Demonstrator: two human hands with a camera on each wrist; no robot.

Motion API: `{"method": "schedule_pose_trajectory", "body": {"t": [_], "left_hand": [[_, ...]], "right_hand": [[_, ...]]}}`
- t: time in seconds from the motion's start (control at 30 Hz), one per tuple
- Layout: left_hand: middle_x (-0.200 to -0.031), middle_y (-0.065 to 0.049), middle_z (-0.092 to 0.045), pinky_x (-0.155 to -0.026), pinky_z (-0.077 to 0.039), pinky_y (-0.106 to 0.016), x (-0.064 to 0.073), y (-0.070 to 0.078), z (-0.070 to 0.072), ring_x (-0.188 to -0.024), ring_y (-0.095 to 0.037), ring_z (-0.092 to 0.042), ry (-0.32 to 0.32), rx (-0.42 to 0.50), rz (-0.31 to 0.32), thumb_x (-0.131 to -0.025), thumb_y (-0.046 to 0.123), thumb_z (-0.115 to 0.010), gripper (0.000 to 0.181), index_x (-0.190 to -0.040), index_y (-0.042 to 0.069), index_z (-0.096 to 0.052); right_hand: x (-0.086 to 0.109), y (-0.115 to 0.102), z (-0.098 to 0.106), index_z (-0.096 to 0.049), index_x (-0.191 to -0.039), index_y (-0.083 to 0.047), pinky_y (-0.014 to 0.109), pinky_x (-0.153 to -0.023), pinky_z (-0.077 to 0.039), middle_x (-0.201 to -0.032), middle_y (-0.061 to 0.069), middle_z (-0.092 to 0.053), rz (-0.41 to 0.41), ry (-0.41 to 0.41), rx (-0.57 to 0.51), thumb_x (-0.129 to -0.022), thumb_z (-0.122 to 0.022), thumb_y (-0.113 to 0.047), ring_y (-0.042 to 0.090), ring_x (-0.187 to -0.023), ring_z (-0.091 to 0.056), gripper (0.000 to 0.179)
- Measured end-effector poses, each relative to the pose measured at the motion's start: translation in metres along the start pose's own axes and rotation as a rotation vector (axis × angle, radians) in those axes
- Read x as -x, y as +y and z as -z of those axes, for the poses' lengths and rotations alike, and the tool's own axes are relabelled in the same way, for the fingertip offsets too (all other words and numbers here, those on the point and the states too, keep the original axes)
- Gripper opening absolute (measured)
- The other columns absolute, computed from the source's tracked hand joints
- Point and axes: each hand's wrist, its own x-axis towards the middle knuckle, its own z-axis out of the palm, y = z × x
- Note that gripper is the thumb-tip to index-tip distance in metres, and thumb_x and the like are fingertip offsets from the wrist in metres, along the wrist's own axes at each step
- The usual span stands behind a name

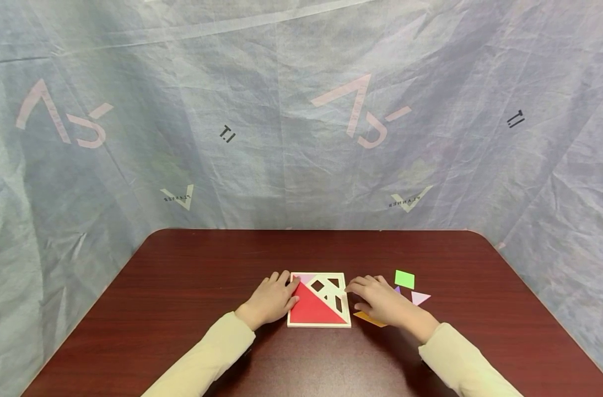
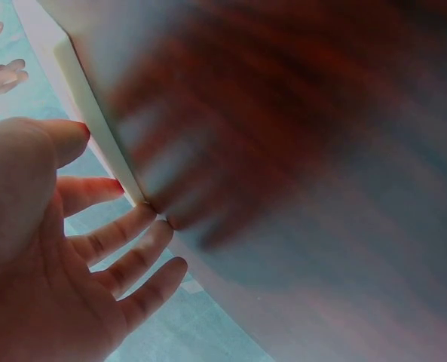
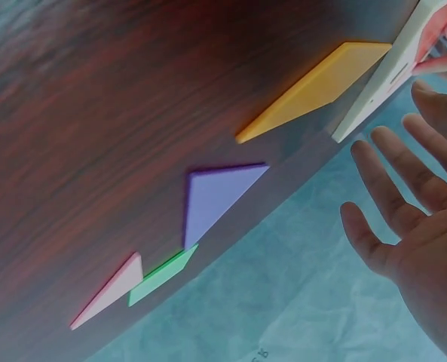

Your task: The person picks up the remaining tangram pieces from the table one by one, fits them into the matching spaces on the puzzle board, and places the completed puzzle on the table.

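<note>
My left hand (image 1: 268, 298) lies along the left edge of a white tangram tray (image 1: 319, 326), its thumb and a finger over that edge. In the left wrist view its fingers touch the tray's side (image 2: 95, 113). A large red triangle (image 1: 311, 306) fills the tray's lower left half, and a lilac piece (image 1: 305, 278) sits at the top left. Dark openings show in the white upper right part. My right hand (image 1: 381, 300) hovers with loose fingers by the tray's right edge. Below it, an orange parallelogram (image 3: 317, 90) and a purple triangle (image 3: 219, 200) lie on the table.
A green piece (image 1: 404, 279) and a pink triangle (image 1: 421, 298) lie right of my right hand on the dark red table (image 1: 207, 253). Behind the table hangs a grey cloth (image 1: 281, 165) with printed letters.
</note>
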Motion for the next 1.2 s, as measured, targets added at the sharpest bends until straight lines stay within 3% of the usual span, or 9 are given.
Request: {"method": "schedule_pose_trajectory", "body": {"t": [0.53,1.2], "left_hand": [[-0.116,-0.012,-0.05,-0.082,-0.044,-0.04,-0.001,-0.001,-0.002,-0.098,-0.027,-0.049,-0.004,-0.013,-0.002,-0.091,0.036,-0.05,0.044,-0.128,0.013,-0.053],[-0.115,-0.011,-0.049,-0.081,-0.044,-0.039,-0.001,0.0,-0.002,-0.098,-0.026,-0.049,-0.011,-0.01,0.001,-0.091,0.036,-0.05,0.043,-0.128,0.013,-0.054]], "right_hand": [[0.015,0.016,0.002,-0.066,-0.099,-0.012,0.039,-0.073,-0.038,-0.094,0.0,-0.06,0.003,-0.011,-0.012,-0.073,-0.073,-0.011,0.019,-0.087,-0.056,0.027],[0.026,0.017,0.005,-0.067,-0.092,-0.016,0.037,-0.072,-0.038,-0.088,-0.006,-0.06,0.011,-0.057,-0.055,-0.076,-0.07,-0.014,0.014,-0.085,-0.056,0.017]]}}
